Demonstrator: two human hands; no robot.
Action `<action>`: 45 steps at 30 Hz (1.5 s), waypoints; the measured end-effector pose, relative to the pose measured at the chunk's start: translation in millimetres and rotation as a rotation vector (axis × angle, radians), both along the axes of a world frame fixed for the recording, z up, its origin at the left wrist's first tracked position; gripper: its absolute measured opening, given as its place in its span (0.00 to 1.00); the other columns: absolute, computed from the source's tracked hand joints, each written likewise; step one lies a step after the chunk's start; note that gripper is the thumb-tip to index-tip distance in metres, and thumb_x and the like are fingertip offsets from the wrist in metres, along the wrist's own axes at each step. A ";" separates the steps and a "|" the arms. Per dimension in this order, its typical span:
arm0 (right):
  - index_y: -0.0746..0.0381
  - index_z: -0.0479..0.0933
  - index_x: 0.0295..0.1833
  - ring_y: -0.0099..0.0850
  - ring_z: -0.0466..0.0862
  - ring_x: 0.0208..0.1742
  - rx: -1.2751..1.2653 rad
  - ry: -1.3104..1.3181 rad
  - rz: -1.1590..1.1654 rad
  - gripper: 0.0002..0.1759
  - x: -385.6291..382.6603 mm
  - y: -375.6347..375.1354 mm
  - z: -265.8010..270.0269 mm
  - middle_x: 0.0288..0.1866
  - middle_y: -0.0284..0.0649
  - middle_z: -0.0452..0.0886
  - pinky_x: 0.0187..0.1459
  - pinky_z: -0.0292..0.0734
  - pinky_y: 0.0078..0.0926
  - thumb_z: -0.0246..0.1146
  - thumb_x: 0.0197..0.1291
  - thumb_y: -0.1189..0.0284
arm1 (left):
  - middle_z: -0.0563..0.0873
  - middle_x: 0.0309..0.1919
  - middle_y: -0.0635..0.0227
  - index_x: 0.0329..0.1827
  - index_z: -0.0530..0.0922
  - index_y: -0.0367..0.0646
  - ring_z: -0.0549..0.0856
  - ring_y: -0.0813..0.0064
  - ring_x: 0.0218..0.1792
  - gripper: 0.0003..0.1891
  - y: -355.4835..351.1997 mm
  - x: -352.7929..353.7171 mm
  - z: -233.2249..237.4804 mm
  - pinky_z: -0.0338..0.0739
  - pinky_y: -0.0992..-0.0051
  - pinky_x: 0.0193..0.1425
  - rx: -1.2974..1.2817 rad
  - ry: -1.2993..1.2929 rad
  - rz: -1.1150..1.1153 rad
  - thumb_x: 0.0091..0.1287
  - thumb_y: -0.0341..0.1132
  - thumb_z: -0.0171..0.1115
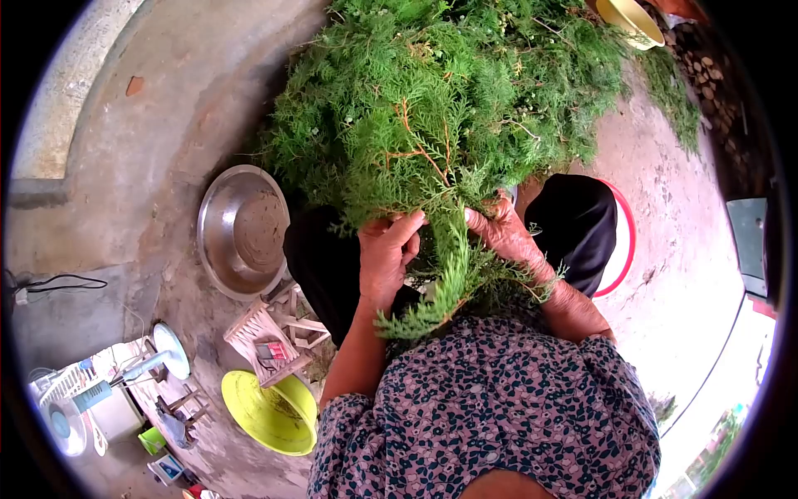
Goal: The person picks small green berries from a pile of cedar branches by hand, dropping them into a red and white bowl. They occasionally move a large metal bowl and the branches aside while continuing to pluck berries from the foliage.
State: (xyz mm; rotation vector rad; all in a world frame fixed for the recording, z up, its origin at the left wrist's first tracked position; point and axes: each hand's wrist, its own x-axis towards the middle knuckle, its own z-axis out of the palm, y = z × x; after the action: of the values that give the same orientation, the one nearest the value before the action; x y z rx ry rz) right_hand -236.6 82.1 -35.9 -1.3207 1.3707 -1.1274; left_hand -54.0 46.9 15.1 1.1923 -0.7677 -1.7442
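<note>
A leafy evergreen branch (428,158) with reddish-brown stems is held in front of my lap, one green spray (449,287) hanging down toward my shirt. My left hand (386,249) has its fingers curled and its thumb pressed on the branch from the left. From the right, my right hand (507,233) pinches the same branch between thumb and fingers, with the fingertips partly covered by foliage. Beyond both hands rises a large heap of cut evergreen branches (532,91).
A metal basin (243,231) lies left of my knee. Near it are a small wooden stool (262,341) and a yellow-green basin (270,412). A red-rimmed basin (628,241) sits to the right, a yellow bowl (632,23) at the far right. A fan (170,349) stands at lower left.
</note>
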 end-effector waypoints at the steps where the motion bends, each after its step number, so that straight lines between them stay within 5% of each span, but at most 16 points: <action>1: 0.65 0.63 0.13 0.20 0.50 0.19 0.000 -0.001 -0.001 0.28 0.5 0.0 0.1 0.13 0.31 0.49 0.18 0.50 0.27 0.61 0.58 0.58 | 0.76 0.17 0.74 0.26 0.77 0.39 0.66 0.86 0.11 0.05 -0.3 1.8 -1.8 0.53 0.86 0.12 0.000 -0.001 -0.001 0.54 0.29 0.65; 5: 0.66 0.62 0.15 0.23 0.51 0.18 0.045 0.040 0.029 0.29 -1.6 -0.2 10.4 0.13 0.34 0.50 0.18 0.52 0.28 0.62 0.56 0.57 | 0.80 0.20 0.68 0.26 0.79 0.39 0.70 0.83 0.17 0.02 -3.7 13.5 -12.9 0.63 0.80 0.21 -0.132 0.088 -0.045 0.53 0.28 0.62; 7: 0.67 0.62 0.17 0.27 0.53 0.18 -0.010 0.134 0.088 0.28 -3.2 -0.3 25.1 0.12 0.38 0.54 0.20 0.56 0.30 0.61 0.57 0.57 | 0.81 0.23 0.65 0.27 0.79 0.39 0.74 0.75 0.20 0.01 -15.0 13.8 -14.0 0.68 0.76 0.26 -0.335 -0.318 0.068 0.52 0.26 0.60; 8: 0.68 0.65 0.19 0.30 0.56 0.17 0.011 0.276 0.170 0.27 -8.4 0.0 29.9 0.12 0.43 0.58 0.21 0.60 0.32 0.60 0.58 0.56 | 0.80 0.27 0.60 0.32 0.78 0.38 0.76 0.66 0.23 0.06 -19.2 25.0 -9.1 0.71 0.74 0.29 -0.873 -0.689 -0.122 0.51 0.25 0.60; 11: 0.67 0.67 0.19 0.32 0.59 0.17 0.026 0.322 0.133 0.28 -15.9 2.5 43.3 0.12 0.42 0.63 0.22 0.62 0.32 0.59 0.58 0.54 | 0.78 0.26 0.60 0.37 0.78 0.36 0.78 0.64 0.25 0.09 -25.0 37.7 -1.1 0.72 0.75 0.30 -0.923 -1.187 -0.183 0.51 0.25 0.60; 13: 0.67 0.68 0.18 0.28 0.63 0.15 -0.178 0.456 0.110 0.28 -25.8 0.0 29.1 0.12 0.38 0.67 0.21 0.64 0.30 0.59 0.57 0.53 | 0.75 0.23 0.65 0.42 0.79 0.37 0.75 0.73 0.22 0.12 -30.1 40.2 13.7 0.70 0.77 0.27 -0.884 -0.841 -0.176 0.54 0.23 0.59; 15: 0.67 0.71 0.19 0.24 0.67 0.14 0.099 0.202 0.059 0.28 -35.1 -2.4 28.1 0.12 0.35 0.70 0.20 0.65 0.27 0.59 0.57 0.52 | 0.75 0.24 0.71 0.45 0.79 0.36 0.72 0.83 0.21 0.12 -27.5 35.1 20.7 0.67 0.83 0.23 -0.759 -0.619 -0.090 0.57 0.22 0.57; 16: 0.65 0.75 0.22 0.19 0.67 0.14 0.147 0.193 0.068 0.25 -39.8 -5.6 26.1 0.11 0.32 0.68 0.18 0.64 0.23 0.61 0.56 0.53 | 0.75 0.25 0.74 0.48 0.78 0.36 0.70 0.90 0.20 0.14 -20.9 30.2 32.7 0.62 0.87 0.19 -0.330 -0.364 -0.025 0.59 0.22 0.55; 19: 0.61 0.71 0.24 0.19 0.63 0.16 0.302 -0.216 -0.138 0.20 -36.3 -8.9 52.3 0.14 0.27 0.66 0.17 0.61 0.19 0.60 0.58 0.56 | 0.77 0.29 0.68 0.43 0.78 0.37 0.69 0.86 0.16 0.09 -28.1 36.3 16.9 0.59 0.86 0.14 -0.051 0.283 0.109 0.61 0.26 0.53; 20: 0.59 0.79 0.31 0.15 0.63 0.11 0.306 -0.312 -0.276 0.16 -34.5 -13.2 59.1 0.11 0.23 0.65 0.15 0.60 0.17 0.61 0.58 0.57 | 0.76 0.34 0.64 0.42 0.75 0.36 0.68 0.83 0.18 0.09 -31.8 46.5 5.4 0.61 0.86 0.15 -0.020 0.475 0.036 0.65 0.33 0.52; 23: 0.63 0.71 0.53 0.22 0.75 0.38 0.036 -0.351 -0.224 0.23 -100.0 -15.0 -66.9 0.39 0.39 0.76 0.38 0.71 0.23 0.54 0.62 0.56 | 0.74 0.38 0.61 0.43 0.74 0.35 0.68 0.79 0.20 0.12 -32.5 57.1 -3.5 0.64 0.83 0.15 -0.001 0.781 -0.040 0.69 0.35 0.46; 24: 0.65 0.59 0.64 0.26 0.71 0.51 0.058 -0.584 -0.359 0.31 -59.0 -9.0 12.2 0.54 0.44 0.69 0.51 0.67 0.29 0.53 0.62 0.57 | 0.73 0.37 0.61 0.40 0.73 0.36 0.69 0.79 0.20 0.12 -31.0 57.3 -1.4 0.64 0.83 0.15 0.004 0.810 -0.043 0.69 0.36 0.45; 25: 0.64 0.59 0.65 0.28 0.72 0.50 0.294 -0.759 -0.527 0.33 -39.4 0.1 70.9 0.53 0.44 0.71 0.48 0.69 0.32 0.56 0.59 0.58 | 0.73 0.37 0.61 0.40 0.73 0.36 0.69 0.79 0.20 0.12 -29.6 56.8 -1.9 0.64 0.83 0.15 0.002 0.816 -0.052 0.69 0.36 0.45; 28: 0.65 0.60 0.63 0.29 0.72 0.50 0.015 -0.954 -0.233 0.34 -85.5 4.2 -51.8 0.53 0.44 0.71 0.47 0.71 0.34 0.60 0.56 0.57 | 0.72 0.31 0.63 0.32 0.71 0.38 0.68 0.79 0.19 0.13 -23.8 52.2 2.4 0.63 0.83 0.14 -0.067 0.719 -0.047 0.70 0.39 0.46; 36: 0.64 0.58 0.65 0.30 0.70 0.54 -0.077 -1.057 -0.118 0.36 -82.6 -13.2 -55.0 0.56 0.43 0.68 0.48 0.71 0.31 0.61 0.55 0.59 | 0.74 0.19 0.71 0.32 0.76 0.36 0.66 0.84 0.12 0.07 -0.5 10.8 13.7 0.55 0.85 0.14 -0.176 -0.007 -0.202 0.64 0.31 0.53; 45: 0.63 0.54 0.67 0.32 0.68 0.58 -0.178 -1.124 0.010 0.39 -76.4 -32.2 -73.0 0.60 0.42 0.65 0.50 0.72 0.28 0.63 0.53 0.60 | 0.74 0.21 0.72 0.36 0.76 0.38 0.67 0.85 0.14 0.07 -12.3 2.2 -7.9 0.56 0.86 0.14 -0.003 0.072 -0.138 0.63 0.33 0.57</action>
State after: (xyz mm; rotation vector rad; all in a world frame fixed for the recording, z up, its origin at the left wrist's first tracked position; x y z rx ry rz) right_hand -312.9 49.9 -108.9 -0.5669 0.4287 -1.6313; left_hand -51.8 34.5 7.1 1.0904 -0.8261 -1.8874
